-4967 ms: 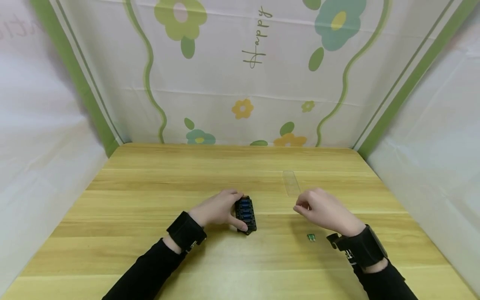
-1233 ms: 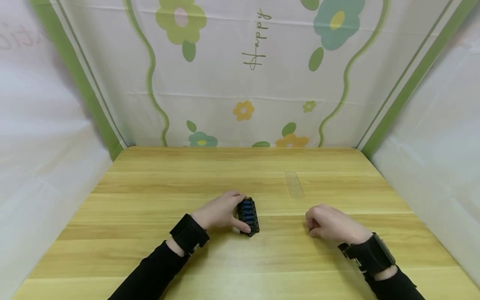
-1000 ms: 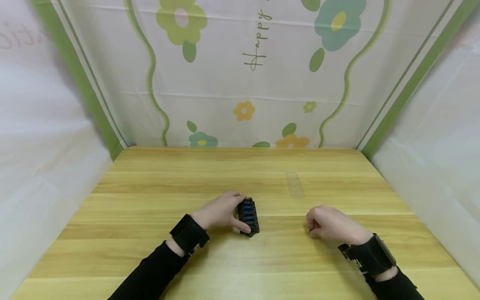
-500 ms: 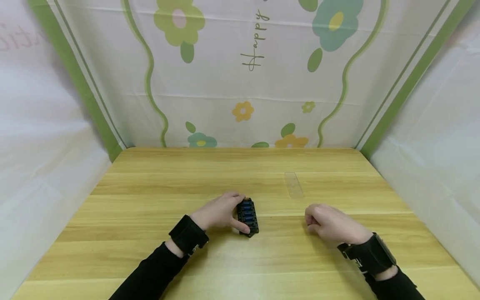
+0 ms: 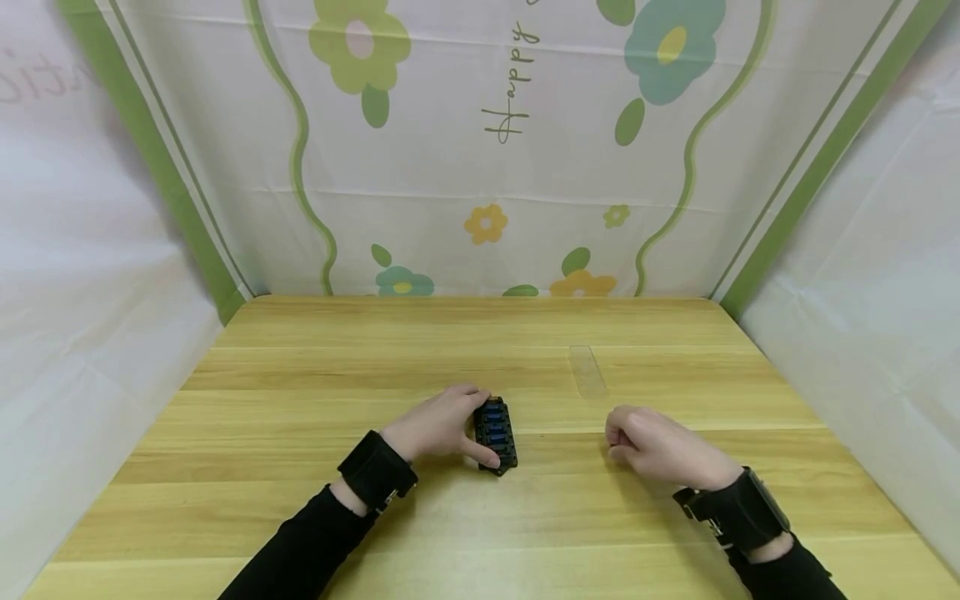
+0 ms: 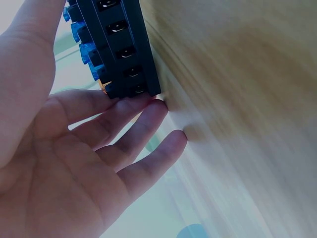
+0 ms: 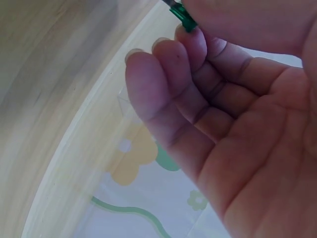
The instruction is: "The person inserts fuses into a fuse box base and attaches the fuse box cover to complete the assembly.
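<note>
In the head view, a black fuse block sits on the table with a row of blue blade fuses and an orange piece at its far end. My left hand grips the block lengthwise, thumb on the near end and fingertips at the far end. In the left wrist view its side shows a row of slots with metal inside. My right hand, to the right of the block, pinches a green blade fuse between thumb and fingertips, its metal prong sticking out. The head view hides that fuse behind the fingers.
A clear plastic cover lies flat on the wooden table, beyond and left of my right hand. White cloth with printed flowers rises behind the table, and cloth walls stand on both sides.
The green fuse, lying on the table five seconds ago, is now in my right hand. Over the last second that hand has shifted slightly left. My left hand keeps its hold on the block.
</note>
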Tool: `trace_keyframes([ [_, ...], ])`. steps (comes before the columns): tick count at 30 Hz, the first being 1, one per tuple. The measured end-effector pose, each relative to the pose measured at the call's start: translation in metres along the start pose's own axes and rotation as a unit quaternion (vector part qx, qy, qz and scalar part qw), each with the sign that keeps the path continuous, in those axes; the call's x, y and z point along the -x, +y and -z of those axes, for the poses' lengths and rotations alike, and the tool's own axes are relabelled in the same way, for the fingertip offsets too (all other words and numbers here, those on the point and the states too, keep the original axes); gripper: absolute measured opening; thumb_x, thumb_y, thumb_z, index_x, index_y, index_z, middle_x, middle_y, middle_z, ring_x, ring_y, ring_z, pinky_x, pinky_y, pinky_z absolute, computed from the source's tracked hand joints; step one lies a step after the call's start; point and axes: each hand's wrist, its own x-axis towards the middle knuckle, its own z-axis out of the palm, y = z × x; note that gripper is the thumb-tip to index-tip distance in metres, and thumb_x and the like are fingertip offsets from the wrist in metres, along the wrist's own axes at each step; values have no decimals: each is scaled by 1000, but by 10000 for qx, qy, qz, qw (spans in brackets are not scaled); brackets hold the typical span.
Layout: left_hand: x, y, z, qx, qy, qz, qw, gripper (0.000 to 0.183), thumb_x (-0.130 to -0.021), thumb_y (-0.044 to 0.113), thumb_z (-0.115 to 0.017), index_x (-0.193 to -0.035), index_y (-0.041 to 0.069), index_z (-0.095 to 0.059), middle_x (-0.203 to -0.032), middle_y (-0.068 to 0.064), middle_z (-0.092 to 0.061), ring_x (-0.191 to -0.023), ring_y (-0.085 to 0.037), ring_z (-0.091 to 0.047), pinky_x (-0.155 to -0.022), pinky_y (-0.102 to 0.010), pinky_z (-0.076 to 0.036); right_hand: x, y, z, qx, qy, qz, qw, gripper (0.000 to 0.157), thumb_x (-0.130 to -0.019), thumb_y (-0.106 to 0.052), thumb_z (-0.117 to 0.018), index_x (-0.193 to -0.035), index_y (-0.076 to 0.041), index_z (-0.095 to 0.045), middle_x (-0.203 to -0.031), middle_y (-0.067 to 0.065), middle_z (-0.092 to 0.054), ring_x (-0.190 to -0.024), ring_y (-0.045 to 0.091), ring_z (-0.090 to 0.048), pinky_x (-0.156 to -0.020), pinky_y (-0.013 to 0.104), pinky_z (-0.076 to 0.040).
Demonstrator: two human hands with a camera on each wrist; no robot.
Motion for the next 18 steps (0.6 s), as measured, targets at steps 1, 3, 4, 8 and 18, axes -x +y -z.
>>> trace_keyframes([
  [1,0,0,0,-1,-1,6,10000,106,-69,68,-69,-146,3,-37,-143,-13,-38,-129,-27,-38,-101,-37,-34,0,0,0,3,20,20,10000,14,-86,-4,-67,-84,-14,-57,-77,-9,-49,-67,6,-45,-59,23,-41],
  [3,0,0,0,-5,-2,16,10000,106,-69,68,-69,-146,3,-37,-143,-13,-38,-129,-27,-38,-101,-37,-34,-1,-1,0,28,58,77,9999,14,-86,-4,-67,-85,-13,-57,-78,-8,-50,-68,6,-45,-60,23,-41],
  [4,0,0,0,-6,-4,19,10000,106,-69,68,-69,-146,3,-37,-143,-13,-38,-129,-27,-39,-101,-36,-34,-1,-1,0,38,78,105,9999,14,-86,-3,-66,-85,-13,-57,-79,-8,-50,-69,6,-46,-61,23,-41],
  [8,0,1,1,-17,-5,6,10000,105,-69,67,-69,-146,3,-37,-143,-13,-39,-129,-27,-39,-101,-36,-34,-2,-2,-1,136,175,231,9995,16,-85,-2,-67,-85,-14,-58,-80,-9,-51,-70,6,-47,-62,22,-42],
  [18,1,2,1,-6,-24,26,10000,104,-70,67,-69,-146,3,-37,-144,-14,-37,-130,-29,-37,-101,-38,-33,-7,-3,-2,168,542,351,9978,14,-84,-5,-70,-86,-16,-62,-80,-10,-51,-69,4,-46,-61,21,-42],
])
